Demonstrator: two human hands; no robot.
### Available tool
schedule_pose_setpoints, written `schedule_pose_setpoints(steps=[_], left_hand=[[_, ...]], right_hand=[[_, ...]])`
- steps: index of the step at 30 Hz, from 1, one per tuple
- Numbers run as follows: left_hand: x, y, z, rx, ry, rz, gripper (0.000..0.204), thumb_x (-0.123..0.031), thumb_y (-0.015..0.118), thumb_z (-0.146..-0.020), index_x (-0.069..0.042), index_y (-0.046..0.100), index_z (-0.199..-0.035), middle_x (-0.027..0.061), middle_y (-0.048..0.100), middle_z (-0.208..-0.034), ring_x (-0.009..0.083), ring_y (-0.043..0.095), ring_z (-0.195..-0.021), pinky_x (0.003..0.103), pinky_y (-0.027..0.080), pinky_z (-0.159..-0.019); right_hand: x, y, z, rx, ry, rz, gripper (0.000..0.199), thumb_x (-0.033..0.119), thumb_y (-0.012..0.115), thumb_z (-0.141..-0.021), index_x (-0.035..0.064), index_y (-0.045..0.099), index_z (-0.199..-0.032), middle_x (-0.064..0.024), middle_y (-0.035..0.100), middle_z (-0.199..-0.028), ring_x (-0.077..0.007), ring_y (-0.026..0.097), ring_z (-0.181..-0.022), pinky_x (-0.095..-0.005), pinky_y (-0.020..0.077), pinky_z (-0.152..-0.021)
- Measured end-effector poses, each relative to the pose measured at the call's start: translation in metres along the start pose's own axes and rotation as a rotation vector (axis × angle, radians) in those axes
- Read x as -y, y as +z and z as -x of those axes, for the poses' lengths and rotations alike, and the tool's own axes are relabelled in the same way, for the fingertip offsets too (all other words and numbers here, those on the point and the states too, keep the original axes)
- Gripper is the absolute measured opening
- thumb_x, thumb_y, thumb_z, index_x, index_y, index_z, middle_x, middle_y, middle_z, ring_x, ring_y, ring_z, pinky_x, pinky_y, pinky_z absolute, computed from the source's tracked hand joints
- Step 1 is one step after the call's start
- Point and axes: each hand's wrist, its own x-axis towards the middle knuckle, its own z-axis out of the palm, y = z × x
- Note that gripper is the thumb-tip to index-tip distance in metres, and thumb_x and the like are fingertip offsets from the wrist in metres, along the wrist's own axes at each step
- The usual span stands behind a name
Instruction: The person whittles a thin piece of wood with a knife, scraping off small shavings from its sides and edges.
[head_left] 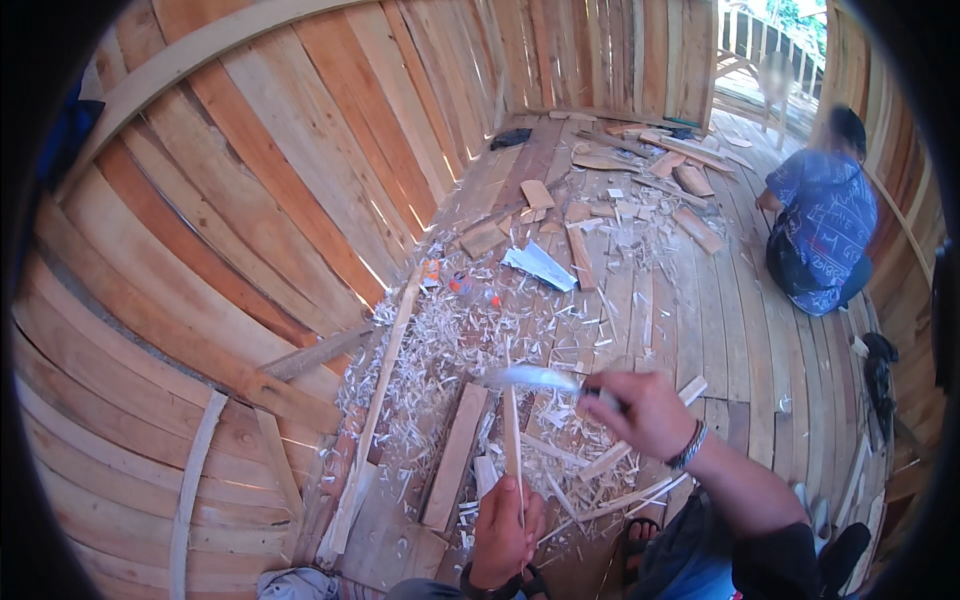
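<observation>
My left hand [507, 535] is closed around the lower end of a narrow wooden stick [512, 440], which points away from me. In my right hand [645, 410] is a large knife [538, 377] with a broad, slightly blurred blade and a dark handle. Its blade lies crosswise over the upper part of the stick; whether it touches the wood I cannot tell. A thick wooden block [456, 457] lies just left of the stick. Pale wood shavings [430, 350] are spread thickly around both, and a few loose strips [605, 460] lie below my right hand.
A long thin batten [385, 385] leans along the left, near the plank wall [290, 150]. Offcuts of board [697, 228] and a crumpled bluish-white sheet [540, 266] lie farther off. Another person [822, 220] sits at the right, facing away. A doorway [768, 70] opens at the far right.
</observation>
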Motion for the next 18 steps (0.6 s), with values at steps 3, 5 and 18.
schedule_pose_setpoints(steps=[3,5,18], left_hand=[[0.002,0.003,0.001,-0.005,-0.002,0.024,0.037,-0.031,0.031,-0.108,-0.009,0.041,-0.08,-0.0001,0.034,-0.054,0.0087,0.031,-0.039,0.023,0.026,-0.033],[0.002,0.001,0.002,0.0,0.015,0.008,0.036,-0.03,0.032,-0.108,-0.009,0.041,-0.081,-0.0009,0.034,-0.056,0.0082,0.031,-0.041,0.023,0.027,-0.035],[0.003,-0.001,-0.002,0.066,0.0,-0.012,0.04,-0.038,0.028,-0.108,-0.01,0.04,-0.081,-0.001,0.032,-0.047,0.0077,0.024,-0.031,0.021,0.025,-0.028]], right_hand=[[-0.002,-0.003,0.001,-0.029,-0.017,-0.005,0.025,0.031,0.066,-0.092,0.0068,0.067,-0.1,-0.0148,0.066,-0.075,-0.0331,0.066,-0.063,-0.0408,0.0529,-0.06],[-0.001,-0.004,-0.001,-0.041,0.016,0.037,0.026,0.031,0.067,-0.091,0.0061,0.067,-0.1,-0.015,0.066,-0.076,-0.0335,0.066,-0.064,-0.0412,0.0532,-0.061],[0.01,-0.008,0.001,-0.018,-0.035,0.061,0.029,0.035,0.067,-0.091,0.0071,0.069,-0.1,-0.0128,0.067,-0.077,-0.0311,0.067,-0.067,-0.0397,0.0543,-0.062]])
